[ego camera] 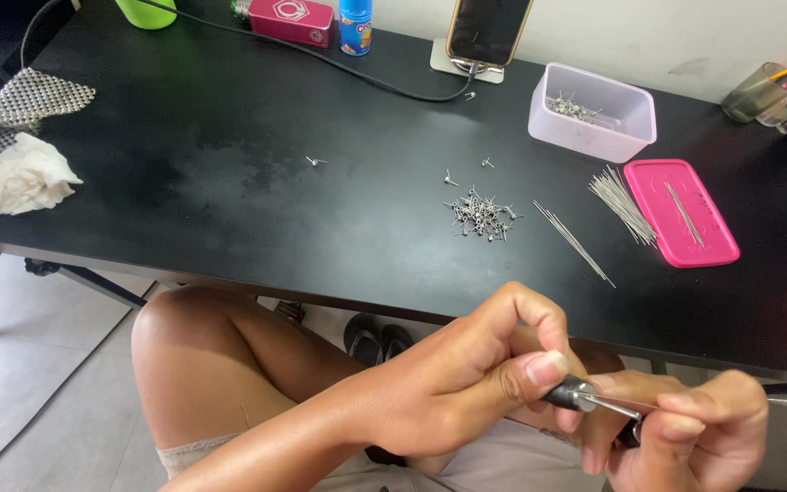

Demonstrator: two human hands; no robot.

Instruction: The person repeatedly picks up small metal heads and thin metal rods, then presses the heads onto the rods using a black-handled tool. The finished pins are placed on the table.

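Both hands work low in the view, in front of the near edge of the black counter and above the person's lap. The left hand is curled, and its thumb and forefinger pinch the tip of a small dark tool with a metal end. The right hand is also closed – its fingers wrap around the other part of the same tool, and a thin metal pin runs between the two hands. The handles, partly blue, come out to the right behind this hand. What exactly is pressed at the tool's tip is too small to tell.

On the counter, well apart from the hands, lies a small heap of short bent metal pins, with a few single ones scattered to the left of it. Just to the right of the heap lies a row of long straight wires, and a bigger bundle of wires touches the edge of a pink lid. Behind them stands a clear plastic box with more metal pieces inside.

Farther back a phone leans in a stand, with a cable running to the left. A crumpled white tissue lies at the left end of the counter – beside a patterned cloth.
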